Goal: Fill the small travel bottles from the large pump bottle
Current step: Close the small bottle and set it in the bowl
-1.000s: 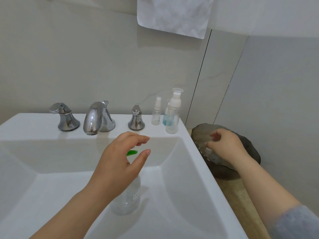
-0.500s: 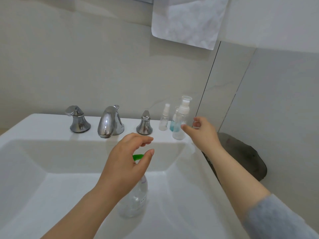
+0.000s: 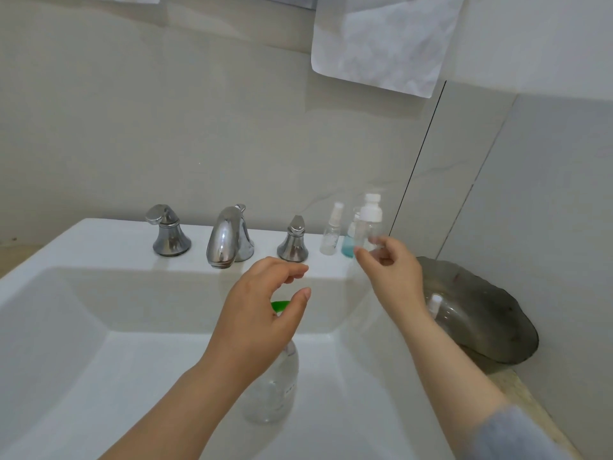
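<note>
Risk near right hand (image 3: 391, 273): curled, seemingly pinching at the white-topped bottle (image 3: 370, 217) just beyond it, though too blurred to confirm a hold. Could knock it into the spray bottle (image 3: 331, 234) and blue bottle (image 3: 348, 249) crowded just left of that hand. Beneath left hand (image 3: 262, 313), loosely spread and gripping nothing visible: pump bottle (image 3: 272, 386), upright in the sink (image 3: 99, 327). Could tip or squirt wide under a skewed press. Small dark print on its label (image 3: 289, 390), unreadable; no brand legible.
</note>
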Motion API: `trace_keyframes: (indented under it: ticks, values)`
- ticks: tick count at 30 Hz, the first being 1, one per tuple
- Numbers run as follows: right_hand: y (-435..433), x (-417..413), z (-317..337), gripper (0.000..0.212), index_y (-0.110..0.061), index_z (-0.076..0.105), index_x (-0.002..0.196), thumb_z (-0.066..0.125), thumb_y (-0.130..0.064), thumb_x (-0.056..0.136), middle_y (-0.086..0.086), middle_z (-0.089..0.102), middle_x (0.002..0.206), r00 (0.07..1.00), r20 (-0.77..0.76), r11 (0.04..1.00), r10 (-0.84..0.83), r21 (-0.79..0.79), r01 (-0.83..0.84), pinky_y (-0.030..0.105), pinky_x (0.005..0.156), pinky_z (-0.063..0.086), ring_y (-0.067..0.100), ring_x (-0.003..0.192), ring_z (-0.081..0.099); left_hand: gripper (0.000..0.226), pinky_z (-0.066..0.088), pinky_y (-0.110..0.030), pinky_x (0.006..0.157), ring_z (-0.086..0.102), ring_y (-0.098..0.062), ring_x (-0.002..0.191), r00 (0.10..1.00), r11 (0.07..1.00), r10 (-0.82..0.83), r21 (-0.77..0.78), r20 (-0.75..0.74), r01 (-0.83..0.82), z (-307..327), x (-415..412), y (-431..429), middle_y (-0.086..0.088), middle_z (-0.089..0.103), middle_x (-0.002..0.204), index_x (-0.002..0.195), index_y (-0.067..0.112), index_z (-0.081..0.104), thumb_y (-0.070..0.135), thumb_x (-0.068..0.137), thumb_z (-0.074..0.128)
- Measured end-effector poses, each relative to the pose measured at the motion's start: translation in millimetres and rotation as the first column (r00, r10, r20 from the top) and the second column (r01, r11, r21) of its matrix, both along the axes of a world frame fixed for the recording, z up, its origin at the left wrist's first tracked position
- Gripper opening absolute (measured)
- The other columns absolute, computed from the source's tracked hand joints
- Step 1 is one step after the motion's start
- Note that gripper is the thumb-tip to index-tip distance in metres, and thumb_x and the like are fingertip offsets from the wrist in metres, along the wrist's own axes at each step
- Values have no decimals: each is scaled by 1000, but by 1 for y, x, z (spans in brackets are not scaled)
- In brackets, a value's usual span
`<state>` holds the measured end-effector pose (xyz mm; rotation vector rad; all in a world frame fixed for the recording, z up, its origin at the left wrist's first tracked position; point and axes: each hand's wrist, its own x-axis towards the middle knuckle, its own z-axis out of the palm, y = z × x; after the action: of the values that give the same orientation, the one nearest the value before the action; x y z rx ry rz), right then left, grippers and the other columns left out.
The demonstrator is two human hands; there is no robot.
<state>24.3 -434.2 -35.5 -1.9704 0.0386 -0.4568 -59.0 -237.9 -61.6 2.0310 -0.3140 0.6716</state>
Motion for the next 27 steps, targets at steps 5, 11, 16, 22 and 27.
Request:
trace_keyframes:
  ticks: [5,11,16,22,27]
  values:
    - [-1,-58,-12,18,-23,62,93,67,-12,79,-10,67,92,978,-90,982,186,33,-184,11,56,42,1,69,59,33,46,-13,96,59,0,109,1000,994,-28,-105,-2,27,5,-3,-2,24,61,110,115,49,57,28,91,64]
    - [10,-77,-21,20,-18,53,89,64,-9,75,-3,66,88,915,-182,924,361,-60,-377,14,63,45,14,84,61,53,47,-11,94,58,-2,118,993,979,-120,-165,2,119,12,-13,-5,26,58,123,135,47,47,31,88,65]
    - [9,-80,-18,21,-21,56,91,63,-9,75,-5,67,90,869,-186,871,459,-98,-481,20,72,50,9,89,62,66,47,-13,99,56,0,123,988,981,-154,-122,-31,150,12,-18,0,28,55,132,146,38,44,21,89,72]
    - [7,-78,-20,28,-26,64,96,76,-9,77,-8,71,94,848,-157,853,506,-49,-519,13,83,49,5,95,66,73,48,-7,90,63,2,110,989,980,-146,-140,-15,143,13,-17,3,18,63,120,128,49,51,-5,85,75]
    - [4,-75,-18,35,-32,68,103,81,-13,76,-14,72,96,856,-135,859,499,-53,-509,12,86,46,1,93,64,55,53,-13,88,63,-4,104,988,973,-148,-185,-33,139,15,-14,4,8,62,110,115,36,66,-5,81,79]
